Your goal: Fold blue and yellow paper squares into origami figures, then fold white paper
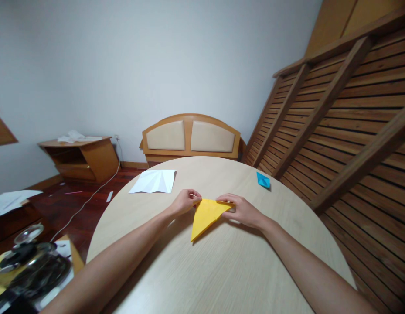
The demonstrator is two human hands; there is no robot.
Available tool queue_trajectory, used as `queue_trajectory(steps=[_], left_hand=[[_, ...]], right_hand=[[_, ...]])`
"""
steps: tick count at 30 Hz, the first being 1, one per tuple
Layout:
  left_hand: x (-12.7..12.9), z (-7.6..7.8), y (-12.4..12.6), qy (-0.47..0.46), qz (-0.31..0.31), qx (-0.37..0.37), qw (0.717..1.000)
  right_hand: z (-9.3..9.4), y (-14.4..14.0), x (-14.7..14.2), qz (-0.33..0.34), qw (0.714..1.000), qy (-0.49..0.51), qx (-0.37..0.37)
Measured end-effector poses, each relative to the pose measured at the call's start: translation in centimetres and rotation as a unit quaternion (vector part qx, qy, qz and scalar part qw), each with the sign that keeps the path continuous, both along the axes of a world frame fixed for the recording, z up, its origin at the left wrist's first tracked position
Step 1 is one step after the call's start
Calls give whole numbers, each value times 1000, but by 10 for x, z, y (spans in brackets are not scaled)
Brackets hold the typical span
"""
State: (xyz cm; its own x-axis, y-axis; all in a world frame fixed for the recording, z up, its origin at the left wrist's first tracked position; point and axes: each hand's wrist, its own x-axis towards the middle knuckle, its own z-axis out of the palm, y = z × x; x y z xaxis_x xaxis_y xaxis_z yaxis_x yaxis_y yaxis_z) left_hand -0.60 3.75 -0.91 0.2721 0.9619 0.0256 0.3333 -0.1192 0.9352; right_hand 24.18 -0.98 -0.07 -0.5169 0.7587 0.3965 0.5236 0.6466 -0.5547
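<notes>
A folded piece of yellow paper [207,216], roughly triangular with one point toward me, is held between both hands just over the round table [202,279]. My left hand [186,202] pinches its upper left corner between thumb and fingers. At its right corner my right hand [240,210] grips the paper, fingers on top and thumb below. Toward the far left of the table lies a creased white sheet of paper [154,181]. A small folded blue paper piece [263,180] sits near the far right edge.
Beyond the table stands a wooden headboard [188,152] with pale padded panels. Slatted wooden frames [323,113] lean close along the right side. At lower left is a cluttered surface with a glass pot [42,268]. A white cable [87,201] runs across the floor near a cabinet [99,161].
</notes>
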Motion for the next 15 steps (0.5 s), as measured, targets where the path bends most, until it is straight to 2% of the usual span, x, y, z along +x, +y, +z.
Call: queue_trajectory(steps=[5, 9, 15], left_hand=[[4, -9, 0, 73, -6, 46, 996], [4, -13, -1, 157, -7, 109, 982], [3, -9, -10, 261, -6, 182, 948]], right_hand=[[-1, -2, -3, 25, 992, -108, 65], [-1, -4, -6, 37, 988, -139, 62], [-1, -6, -9, 40, 989, -140, 42]])
